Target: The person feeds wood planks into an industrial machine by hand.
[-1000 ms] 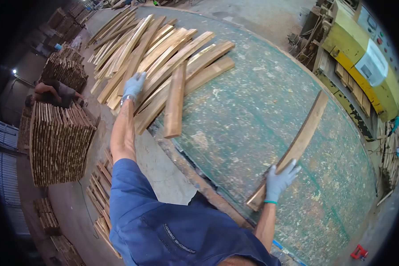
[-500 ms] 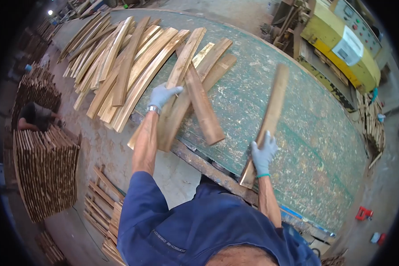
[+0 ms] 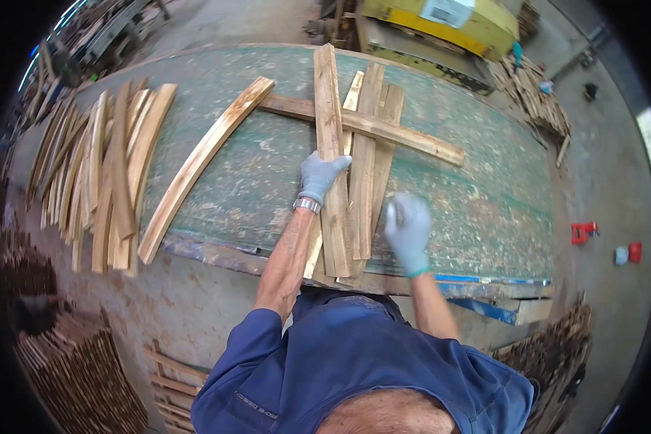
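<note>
My left hand (image 3: pixel 322 177), in a grey glove with a watch at the wrist, is closed around a long wooden board (image 3: pixel 328 101) that lies lengthwise toward me. Beneath and beside it are more boards (image 3: pixel 367 159), overlapping at slight angles. Another board (image 3: pixel 412 139) crosses them, its right end sticking out over the table. My gloved right hand (image 3: pixel 409 228) is over the table just right of these boards, apart from them. It is blurred, so its fingers do not show clearly, and no board is in it.
A curved board (image 3: pixel 206 163) lies on the worn green table (image 3: pixel 477 210), left of the group. Farther left is a loose pile of boards (image 3: pixel 98 166). A yellow machine (image 3: pixel 441 25) stands beyond the table. Stacked wood (image 3: pixel 79 369) and red-handled items (image 3: pixel 583 232) are on the floor.
My right hand has let go of the board it held. The view has turned, shifting the pile leftward. A board now lies crosswise under the one in my left hand.
</note>
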A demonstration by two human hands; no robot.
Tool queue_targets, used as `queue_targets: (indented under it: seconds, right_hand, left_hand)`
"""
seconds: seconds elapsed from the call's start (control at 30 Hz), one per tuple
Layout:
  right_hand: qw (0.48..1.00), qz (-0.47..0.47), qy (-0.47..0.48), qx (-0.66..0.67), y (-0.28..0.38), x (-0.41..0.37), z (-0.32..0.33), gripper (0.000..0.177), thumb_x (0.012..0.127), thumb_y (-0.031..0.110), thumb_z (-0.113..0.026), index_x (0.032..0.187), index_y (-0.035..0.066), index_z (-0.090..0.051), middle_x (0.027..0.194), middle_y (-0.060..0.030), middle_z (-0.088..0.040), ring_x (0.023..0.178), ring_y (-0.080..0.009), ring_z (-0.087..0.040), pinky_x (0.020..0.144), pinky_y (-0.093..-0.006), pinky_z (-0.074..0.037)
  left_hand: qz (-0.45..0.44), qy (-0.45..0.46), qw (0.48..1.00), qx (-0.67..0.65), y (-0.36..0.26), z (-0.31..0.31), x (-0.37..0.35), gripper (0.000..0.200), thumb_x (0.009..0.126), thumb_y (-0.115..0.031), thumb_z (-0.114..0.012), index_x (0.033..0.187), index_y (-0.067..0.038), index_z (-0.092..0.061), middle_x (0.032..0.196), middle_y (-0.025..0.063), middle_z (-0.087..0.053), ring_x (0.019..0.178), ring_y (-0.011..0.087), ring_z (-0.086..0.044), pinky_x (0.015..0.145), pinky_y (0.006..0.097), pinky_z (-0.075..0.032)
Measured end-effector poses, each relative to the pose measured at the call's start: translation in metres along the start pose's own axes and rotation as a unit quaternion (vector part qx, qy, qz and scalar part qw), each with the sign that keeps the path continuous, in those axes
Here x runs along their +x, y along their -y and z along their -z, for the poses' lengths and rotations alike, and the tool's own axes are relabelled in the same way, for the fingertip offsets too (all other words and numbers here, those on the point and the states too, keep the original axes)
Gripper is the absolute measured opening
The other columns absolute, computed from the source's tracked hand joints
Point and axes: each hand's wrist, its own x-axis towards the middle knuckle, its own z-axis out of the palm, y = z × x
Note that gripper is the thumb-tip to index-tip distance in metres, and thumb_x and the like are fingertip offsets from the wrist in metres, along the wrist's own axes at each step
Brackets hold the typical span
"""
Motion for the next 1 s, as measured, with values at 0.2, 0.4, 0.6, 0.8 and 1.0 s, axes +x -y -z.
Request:
queue_targets:
  seconds: [0.2, 0.4, 0.6, 0.8, 1.0]
  right_hand:
    - [0.949, 0.011, 0.129, -0.287, -0.146, 0.156, 0.044, 0.087, 0.071, 0.045, -0.079, 0.146, 0.022, -0.041, 0.143, -0.0171, -0.047, 0.131, -0.0367, -0.045, 0.106, -0.0539, -0.035]
    - [0.937, -0.008, 0.279, -0.209, -0.172, 0.113, 0.065, 0.065, 0.073, 0.05, -0.077, 0.12, 0.01, -0.054, 0.106, -0.016, -0.068, 0.098, -0.0337, -0.066, 0.081, -0.0451, -0.052]
    - [0.947, -0.227, 0.199, -0.108, -0.106, 0.001, 0.087, 0.073, 0.067, 0.05, -0.082, 0.123, 0.01, -0.056, 0.107, -0.0159, -0.068, 0.101, -0.0371, -0.065, 0.085, -0.0461, -0.052]
    - [0.892, -0.449, 0.057, 0.001, -0.075, -0.079, 0.063, 0.078, 0.075, 0.051, -0.076, 0.131, 0.002, -0.05, 0.111, -0.0262, -0.064, 0.105, -0.0428, -0.062, 0.088, -0.0498, -0.049]
    - [0.88, -0.445, 0.016, -0.164, -0.066, -0.092, 0.019, 0.085, 0.082, 0.053, -0.069, 0.137, -0.005, -0.041, 0.13, -0.0256, -0.05, 0.121, -0.0435, -0.047, 0.098, -0.0529, -0.041]
  left_hand:
    - [0.017, 0.107, 0.993, -0.051, -0.007, -0.063, -0.008, 0.056, 0.07, -0.044, -0.081, 0.104, 0.0, -0.073, 0.093, 0.0088, -0.074, 0.081, 0.0173, -0.068, 0.074, 0.0321, -0.052]
    - [-0.013, 0.006, 0.999, -0.034, -0.025, -0.011, -0.004, 0.041, 0.073, -0.033, -0.082, 0.091, 0.002, -0.07, 0.083, 0.0066, -0.069, 0.07, 0.0139, -0.063, 0.064, 0.0325, -0.051]
    - [-0.118, 0.016, 0.961, 0.251, -0.026, 0.08, 0.025, 0.056, 0.064, -0.037, -0.086, 0.103, 0.0, -0.069, 0.092, 0.0155, -0.074, 0.083, 0.0252, -0.072, 0.077, 0.0371, -0.055]
    - [-0.111, 0.039, 0.945, 0.306, -0.015, 0.022, 0.012, 0.077, 0.056, -0.047, -0.083, 0.116, -0.003, -0.065, 0.101, 0.0201, -0.07, 0.095, 0.0326, -0.068, 0.085, 0.0401, -0.054]
    - [-0.115, 0.128, 0.859, 0.482, -0.002, -0.038, 0.034, 0.105, 0.066, -0.065, -0.069, 0.144, -0.001, -0.042, 0.136, 0.0242, -0.048, 0.126, 0.0386, -0.046, 0.105, 0.0441, -0.039]
